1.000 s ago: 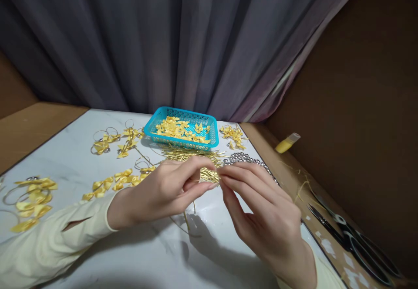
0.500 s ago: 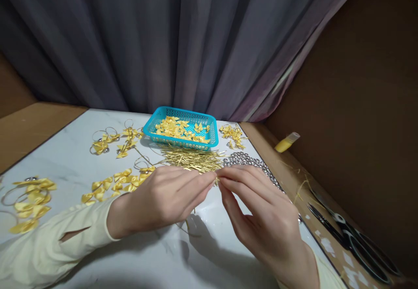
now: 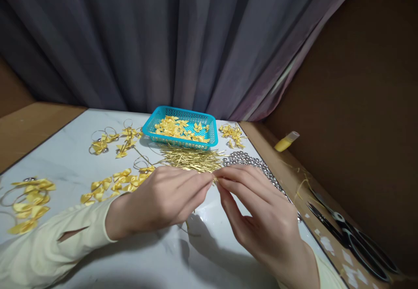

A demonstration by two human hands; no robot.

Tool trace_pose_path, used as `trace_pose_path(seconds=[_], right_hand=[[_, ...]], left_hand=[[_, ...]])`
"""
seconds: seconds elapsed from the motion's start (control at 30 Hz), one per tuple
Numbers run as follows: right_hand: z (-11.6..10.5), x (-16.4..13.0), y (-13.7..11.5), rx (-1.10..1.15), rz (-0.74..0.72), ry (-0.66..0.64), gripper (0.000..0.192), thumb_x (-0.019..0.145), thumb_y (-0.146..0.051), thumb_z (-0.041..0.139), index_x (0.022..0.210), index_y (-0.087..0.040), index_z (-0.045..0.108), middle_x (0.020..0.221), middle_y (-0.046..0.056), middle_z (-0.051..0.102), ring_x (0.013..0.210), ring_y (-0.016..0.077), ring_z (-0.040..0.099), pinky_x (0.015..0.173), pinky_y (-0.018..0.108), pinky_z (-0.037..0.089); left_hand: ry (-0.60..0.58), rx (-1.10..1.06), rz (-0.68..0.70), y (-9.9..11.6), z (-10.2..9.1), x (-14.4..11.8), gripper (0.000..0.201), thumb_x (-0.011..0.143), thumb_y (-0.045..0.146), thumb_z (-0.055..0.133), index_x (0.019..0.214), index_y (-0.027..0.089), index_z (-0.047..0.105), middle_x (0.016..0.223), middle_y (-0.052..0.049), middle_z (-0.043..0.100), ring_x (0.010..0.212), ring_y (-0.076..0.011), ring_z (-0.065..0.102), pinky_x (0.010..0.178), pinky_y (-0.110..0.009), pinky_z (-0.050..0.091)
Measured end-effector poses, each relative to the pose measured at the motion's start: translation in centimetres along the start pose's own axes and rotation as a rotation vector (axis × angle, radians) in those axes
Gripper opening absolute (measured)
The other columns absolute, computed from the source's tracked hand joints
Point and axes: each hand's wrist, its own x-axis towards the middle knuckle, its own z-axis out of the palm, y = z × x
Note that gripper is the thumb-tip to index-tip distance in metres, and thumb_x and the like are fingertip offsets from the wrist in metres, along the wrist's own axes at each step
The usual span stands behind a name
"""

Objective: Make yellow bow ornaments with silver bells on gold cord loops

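Observation:
My left hand (image 3: pixel 163 197) and my right hand (image 3: pixel 264 210) meet above the table with their fingertips pinched together. What they pinch is mostly hidden; a tiny yellowish bit shows between the tips. A thin strand (image 3: pixel 188 228) shows below my left hand, and I cannot tell where its upper end goes. Just behind the fingers lies a pile of gold twist ties (image 3: pixel 192 158). Small silver beads or bells (image 3: pixel 243 158) are heaped beyond my right hand. Yellow ribbon bows (image 3: pixel 124 178) lie beside my left hand, partly covered by it.
A blue basket (image 3: pixel 214 137) at the back holds more yellow bows. Bows with thin loops and silver pieces (image 3: pixel 101 144) lie at the left, others (image 3: pixel 231 134) at the back right. Scissors (image 3: pixel 352 241), paper scraps and a yellow tube (image 3: pixel 286 141) sit along the brown right edge.
Almost nothing differs. Both hands keep their pinch, with the fingertips shifted very slightly left, as is the whole view.

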Motion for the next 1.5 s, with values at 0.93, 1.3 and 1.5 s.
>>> trace_pose_path(seconds=[0.93, 1.3, 1.5], right_hand=[[0.3, -0.1, 0.0, -0.224, -0.17, -0.007, 0.02, 0.076, 0.006, 0.05, 0.086, -0.008, 0.06, 0.091, 0.015, 0.067, 0.092, 0.0253, 0.056, 0.073, 0.04, 0.048], [0.4, -0.2, 0.3, -0.219, -0.16, -0.077, 0.018, 0.078, 0.004, 0.048, 0.081, -0.009, 0.061, 0.086, 0.014, 0.068, 0.085, 0.0228, 0.056, 0.072, 0.037, 0.047], [0.1, 0.3, 0.4, -0.123, -0.033, -0.062, 0.015, 0.079, 0.001, 0.05, 0.08, -0.012, 0.059, 0.084, 0.01, 0.066, 0.081, 0.0198, 0.057, 0.071, 0.035, 0.046]], left_hand=[[-0.304, -0.896, -0.912, -0.3, -1.3, 1.9, 0.016, 0.081, 0.028, 0.056, 0.079, 0.014, 0.064, 0.05, 0.009, 0.026, 0.045, -0.0072, 0.026, 0.041, -0.019, 0.019], [-0.262, -0.652, -0.83, 0.2, -0.9, 1.4, 0.016, 0.082, 0.025, 0.055, 0.083, 0.016, 0.067, 0.049, 0.008, 0.03, 0.044, -0.0072, 0.029, 0.04, -0.018, 0.023], [-0.208, -0.442, -0.629, 0.4, -0.8, 0.8, 0.014, 0.085, 0.02, 0.055, 0.089, 0.016, 0.069, 0.047, 0.009, 0.037, 0.043, -0.0063, 0.032, 0.043, -0.017, 0.029]])
